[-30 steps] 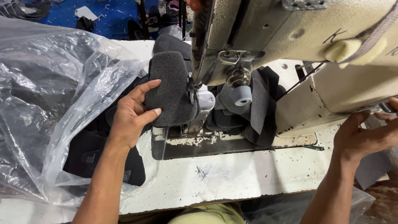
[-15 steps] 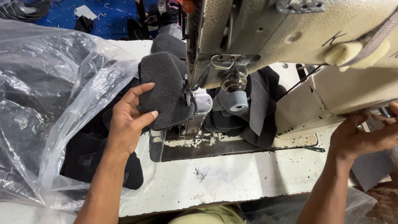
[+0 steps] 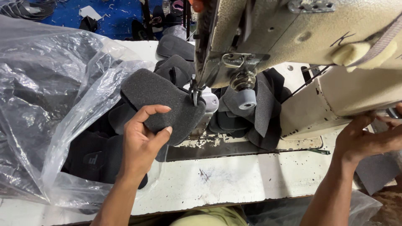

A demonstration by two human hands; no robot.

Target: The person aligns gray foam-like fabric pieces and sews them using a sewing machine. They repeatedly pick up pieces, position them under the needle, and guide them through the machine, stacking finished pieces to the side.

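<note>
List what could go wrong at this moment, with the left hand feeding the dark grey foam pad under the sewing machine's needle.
1. The left hand grips the dark grey foam pad with fingertips close to the needle; a slip could bring them under it.
2. The clear plastic bag bulges beside the pad and might snag or get drawn in.
3. The right hand sits at the machine's end, so only one hand steadies the pad, which could skew.

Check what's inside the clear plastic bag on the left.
Clear plastic bag holds dark flat pieces, stacked near its mouth. Deeper contents blur behind crumpled film; count unreadable.
</note>
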